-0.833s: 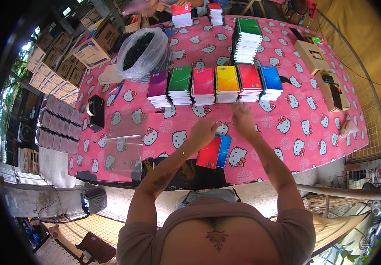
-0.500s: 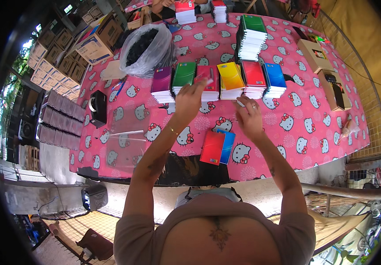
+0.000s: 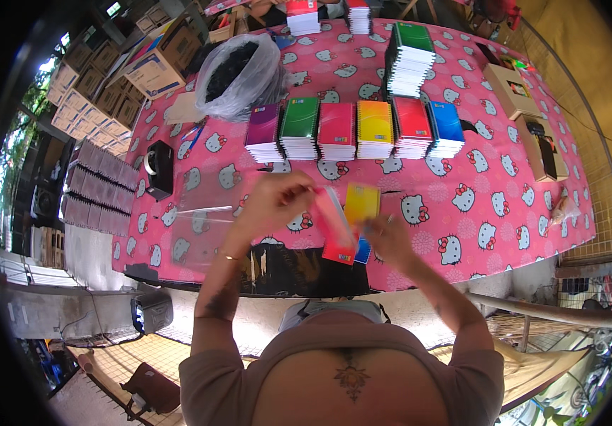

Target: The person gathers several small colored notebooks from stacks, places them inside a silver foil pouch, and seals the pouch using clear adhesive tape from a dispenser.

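My left hand (image 3: 277, 200) pinches the top of a pink spiral notebook (image 3: 334, 215), which is tilted on edge and blurred. In my right hand (image 3: 389, 238) is a yellow notebook (image 3: 361, 203), held by its lower right corner close beside the pink one. Beneath both, a red notebook (image 3: 339, 253) partly covers a blue notebook (image 3: 364, 251) near the table's front edge. Beyond my hands stands a row of notebook stacks: purple (image 3: 262, 126), green (image 3: 299, 118), pink (image 3: 336, 125), yellow (image 3: 374, 122), red (image 3: 411, 121) and blue (image 3: 445, 122).
A taller green-topped notebook stack (image 3: 411, 64) rises behind the row. A plastic bag (image 3: 249, 82), a tape dispenser (image 3: 158, 170) and clear plastic sheets (image 3: 203, 234) lie to the left. Cardboard boxes (image 3: 539, 153) sit at the right. Another person's hands (image 3: 262, 7) show at the far side.
Both hands have come back from the row toward me. The pink and yellow notebooks have left their stacks and are now held over the red and blue ones.
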Available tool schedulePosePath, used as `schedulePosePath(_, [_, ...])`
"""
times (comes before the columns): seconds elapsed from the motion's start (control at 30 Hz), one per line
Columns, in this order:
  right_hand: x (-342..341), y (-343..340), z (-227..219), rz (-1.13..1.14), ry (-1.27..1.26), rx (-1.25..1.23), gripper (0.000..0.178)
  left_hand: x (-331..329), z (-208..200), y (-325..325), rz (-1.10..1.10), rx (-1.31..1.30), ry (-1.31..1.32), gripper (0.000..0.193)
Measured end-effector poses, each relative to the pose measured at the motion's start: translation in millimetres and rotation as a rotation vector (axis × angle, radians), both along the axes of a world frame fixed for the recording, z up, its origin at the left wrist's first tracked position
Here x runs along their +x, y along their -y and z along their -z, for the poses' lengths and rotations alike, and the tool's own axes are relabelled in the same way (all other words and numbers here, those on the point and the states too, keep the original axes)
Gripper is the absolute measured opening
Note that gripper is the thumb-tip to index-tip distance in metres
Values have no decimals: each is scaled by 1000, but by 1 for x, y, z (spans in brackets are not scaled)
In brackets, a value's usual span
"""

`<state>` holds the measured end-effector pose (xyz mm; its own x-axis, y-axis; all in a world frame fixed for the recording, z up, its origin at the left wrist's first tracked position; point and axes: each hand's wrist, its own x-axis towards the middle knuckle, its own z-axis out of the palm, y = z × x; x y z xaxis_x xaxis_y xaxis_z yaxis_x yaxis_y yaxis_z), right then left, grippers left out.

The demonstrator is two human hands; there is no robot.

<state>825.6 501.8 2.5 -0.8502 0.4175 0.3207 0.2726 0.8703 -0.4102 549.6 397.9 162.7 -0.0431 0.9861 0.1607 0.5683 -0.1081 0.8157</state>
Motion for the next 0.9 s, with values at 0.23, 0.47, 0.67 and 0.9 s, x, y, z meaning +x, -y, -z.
schedulePosePath(0.23, [-28, -6, 8, 358, -460, -496, 23, 39, 160, -40, -73, -152, -329, 22])
schedulePosePath(0.47, [-176, -78, -44, 191, -294, 170, 43, -73, 119, -112, -446, 554, -809, 31])
schedulePosePath(0.67, [-142, -93, -39, 281, -481, 89, 34, -72, 69, -83, -442, 479, -603, 20])
schedulePosePath(0.9, [-10, -40, 37, -72, -368, -568, 34, 15, 13, -33, 10, -337, -357, 24])
